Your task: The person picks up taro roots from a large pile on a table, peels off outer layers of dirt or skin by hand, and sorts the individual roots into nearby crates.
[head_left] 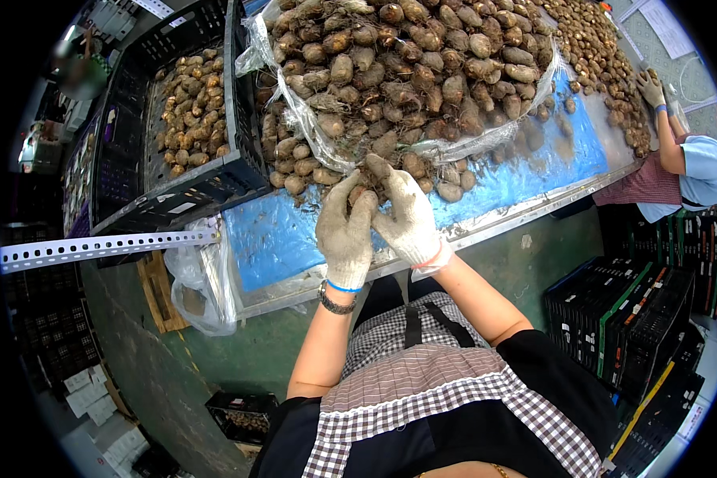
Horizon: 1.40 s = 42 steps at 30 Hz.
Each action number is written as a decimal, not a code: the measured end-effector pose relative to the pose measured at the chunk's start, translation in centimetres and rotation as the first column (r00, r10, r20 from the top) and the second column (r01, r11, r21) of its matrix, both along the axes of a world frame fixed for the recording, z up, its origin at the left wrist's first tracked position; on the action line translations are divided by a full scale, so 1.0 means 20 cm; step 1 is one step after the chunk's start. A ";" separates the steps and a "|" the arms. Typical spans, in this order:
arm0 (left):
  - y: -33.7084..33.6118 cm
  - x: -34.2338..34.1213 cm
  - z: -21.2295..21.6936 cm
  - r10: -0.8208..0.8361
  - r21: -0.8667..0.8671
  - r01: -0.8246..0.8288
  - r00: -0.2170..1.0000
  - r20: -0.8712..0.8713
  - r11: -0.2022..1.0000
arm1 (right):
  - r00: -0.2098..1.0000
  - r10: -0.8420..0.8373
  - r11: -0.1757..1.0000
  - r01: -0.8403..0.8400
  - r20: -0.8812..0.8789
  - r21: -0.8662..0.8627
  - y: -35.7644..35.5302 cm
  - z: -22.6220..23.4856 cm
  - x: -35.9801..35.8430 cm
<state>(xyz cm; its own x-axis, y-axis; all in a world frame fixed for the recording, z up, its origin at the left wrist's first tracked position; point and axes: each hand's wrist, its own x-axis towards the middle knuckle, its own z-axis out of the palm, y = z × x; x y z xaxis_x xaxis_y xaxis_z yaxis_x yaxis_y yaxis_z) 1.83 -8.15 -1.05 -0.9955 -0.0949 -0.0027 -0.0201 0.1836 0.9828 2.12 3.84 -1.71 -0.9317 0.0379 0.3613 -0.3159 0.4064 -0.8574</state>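
Over blue plastic sheeting [267, 259], I'm cupping a likely firm brown tuber [357, 194], graspable mid-body, between white-gloved left hand [345, 237] and right hand [410, 217].

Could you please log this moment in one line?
left hand, right hand: gloved, close together at tuber heap | black crate: left of heap, holding tubers

A dull green, scuffed painted floor [510, 275] spreads beneath a long worktable with a pale metal edge [526, 213], its top covered by bright blue plastic sheeting [271, 251]. A white perforated metal bar [107, 245] juts leftward from the table's near corner, above a brown wooden slatted piece [159, 291] on the floor. Stacked black plastic crates [589, 327] stand at right; white boxes [92, 394] crowd the lower left. At upper right, a white paper sheet [665, 28] lies against a pale, patterned surface [697, 76]
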 end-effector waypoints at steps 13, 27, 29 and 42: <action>-0.04 -0.02 -0.01 -0.063 0.091 0.071 0.993 -0.098 0.993 | 0.999 0.001 0.995 0.003 0.035 -0.099 0.03 0.00 0.03; -0.04 0.00 0.04 0.058 0.075 -0.055 0.998 -0.028 0.996 | 0.999 -0.034 0.999 0.035 0.032 -0.038 -0.06 -0.06 0.04; -0.06 -0.02 -0.05 0.109 0.124 -0.094 0.986 -0.128 0.988 | 0.985 -0.031 0.990 0.054 0.171 -0.128 -0.09 -0.04 0.03; -0.17 -0.08 -0.01 0.001 0.364 -0.021 0.998 0.055 0.931 | 0.985 0.089 0.977 -0.057 0.150 -0.204 -0.03 -0.01 0.01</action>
<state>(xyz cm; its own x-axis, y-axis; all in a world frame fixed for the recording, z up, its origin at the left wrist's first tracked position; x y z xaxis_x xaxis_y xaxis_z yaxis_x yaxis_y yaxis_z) 0.21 -11.60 -1.30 -0.9918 -0.0885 -0.0920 -0.0741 -0.1872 0.9795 2.32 3.16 -1.87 -0.9792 0.0239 0.2016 -0.1927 0.2044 -0.9597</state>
